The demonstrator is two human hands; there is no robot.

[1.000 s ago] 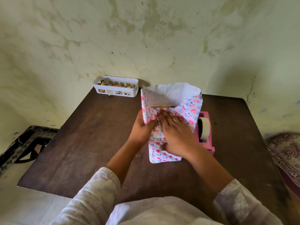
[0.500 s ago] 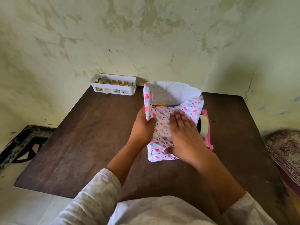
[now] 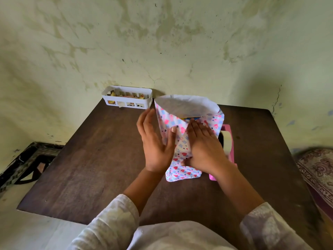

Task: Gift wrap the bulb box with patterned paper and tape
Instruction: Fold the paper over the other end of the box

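A person's 2 hands work at a dark wooden table [image 3: 93, 159]. The right hand [image 3: 203, 150] lies flat, fingers straight, pressing patterned paper [image 3: 182, 173] onto the bulb box [image 3: 191, 118] standing near the far edge. The left hand [image 3: 155, 143], fingers straight and released, steadies the paper's left side. The box is probably light and easily tipped, the paper thin and crease-prone; hold it by its side faces. A pink tape dispenser [image 3: 228, 141] sits just right; a white basket [image 3: 127, 97] occupies the far edge.

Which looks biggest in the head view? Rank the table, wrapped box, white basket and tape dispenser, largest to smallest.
1. table
2. wrapped box
3. white basket, though it sits farther away
4. tape dispenser, unsure: the box and right hand partly hide it
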